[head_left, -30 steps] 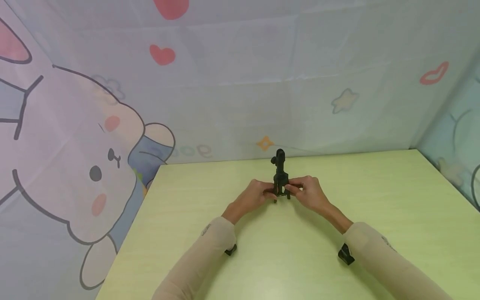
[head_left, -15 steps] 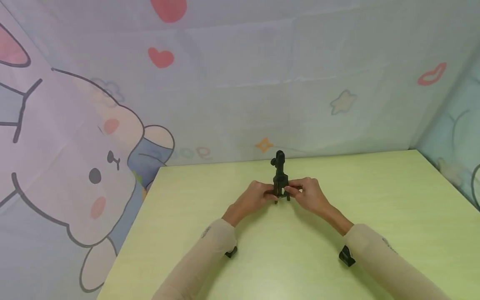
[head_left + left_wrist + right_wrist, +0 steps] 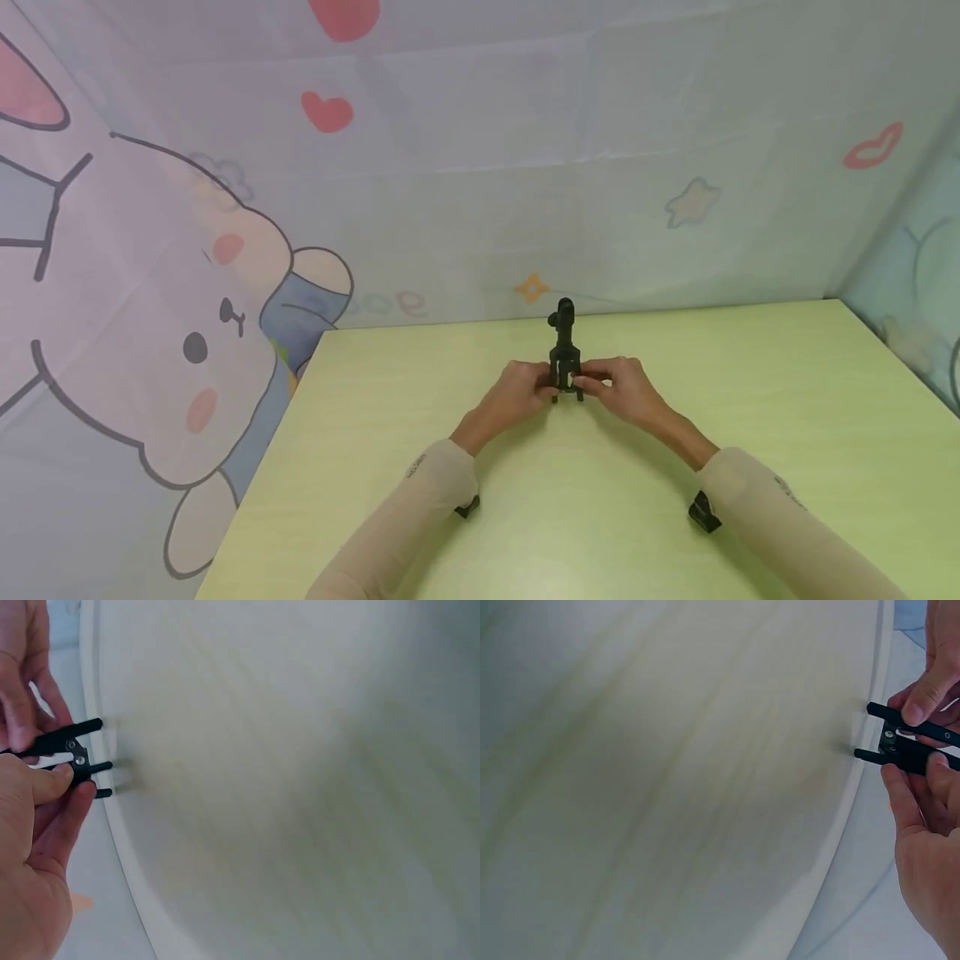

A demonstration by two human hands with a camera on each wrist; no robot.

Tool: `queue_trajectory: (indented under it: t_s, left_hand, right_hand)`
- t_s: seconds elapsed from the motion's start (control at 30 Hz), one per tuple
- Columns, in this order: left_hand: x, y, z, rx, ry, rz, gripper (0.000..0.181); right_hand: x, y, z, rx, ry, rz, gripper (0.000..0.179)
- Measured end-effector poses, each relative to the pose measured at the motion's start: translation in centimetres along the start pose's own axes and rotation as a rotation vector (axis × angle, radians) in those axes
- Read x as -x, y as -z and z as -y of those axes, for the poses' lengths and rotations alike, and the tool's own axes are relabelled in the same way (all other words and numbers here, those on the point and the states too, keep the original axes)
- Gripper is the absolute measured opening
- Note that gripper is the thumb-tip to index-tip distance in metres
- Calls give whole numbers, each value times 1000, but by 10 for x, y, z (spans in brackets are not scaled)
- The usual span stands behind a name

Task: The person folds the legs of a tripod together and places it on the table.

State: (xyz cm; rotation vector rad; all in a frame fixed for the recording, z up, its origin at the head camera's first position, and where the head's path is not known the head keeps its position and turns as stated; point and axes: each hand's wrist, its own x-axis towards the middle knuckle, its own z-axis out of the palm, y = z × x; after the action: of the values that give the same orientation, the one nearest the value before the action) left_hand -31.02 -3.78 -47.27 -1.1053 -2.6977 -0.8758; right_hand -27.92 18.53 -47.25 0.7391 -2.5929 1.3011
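A small black tripod (image 3: 566,337) stands upright near the table's back edge, its narrow legs pointing down and a small knob near its top. My left hand (image 3: 517,390) pinches its left leg between thumb and fingers. From the other side my right hand (image 3: 621,388) pinches the right leg. Close up in the left wrist view, the legs of the tripod (image 3: 80,754) show three dark tips, with a riveted bracket between them. In the right wrist view two leg tips of the tripod (image 3: 889,735) show, and its upper part is cut off by the frame.
The pale yellow-green table (image 3: 585,517) runs back to a printed cloth (image 3: 480,208) that hangs behind it and on both sides. Black wrist cameras sit under both sleeves. A dark cable (image 3: 954,375) curves at the far right.
The head view has shifted slightly. Both hands stay on the tripod, which keeps nearly the same place and stance.
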Motion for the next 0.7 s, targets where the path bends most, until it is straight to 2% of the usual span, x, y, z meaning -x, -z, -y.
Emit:
queue_trajectory:
  t_s: [0.13,0.33,0.53,0.7]
  left_hand:
    - [-1,-5,-3,17,45,-25,4]
    - [-2,-7,-5,84,98,-80,5]
    - [-5,-9,-9,109,121,-40,10]
    - [-7,-6,-15,68,121,8,13]
  right_hand:
    - [1,-1,-7,62,25,58,8]
    - [-4,-1,-4,128,16,88,5]
    - [-6,2,1,177,-10,139,5]
    - [-7,2,-1,196,1,161,4]
